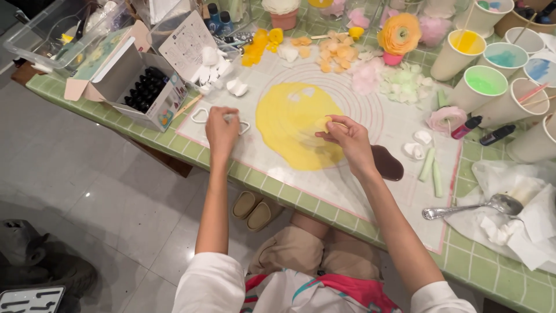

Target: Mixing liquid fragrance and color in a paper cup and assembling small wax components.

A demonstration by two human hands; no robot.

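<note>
A flat yellow sheet of rolled clay (289,124) lies on a white silicone mat (382,124) with printed circles. My right hand (346,141) rests at the sheet's right edge and pinches a small yellow cut-out piece. My left hand (222,128) is closed around a small white petal-shaped cutter at the mat's left edge. Two more white cutters (200,115) lie beside it. A brown oval lump (387,163) sits just right of my right wrist.
Paper cups of coloured paint (485,81) stand at the right. Orange and yellow petals (330,52), white and green petals (405,84) and a finished orange flower (399,33) lie at the back. An open box of small bottles (145,90) stands left. A metal spoon (475,207) rests on tissue.
</note>
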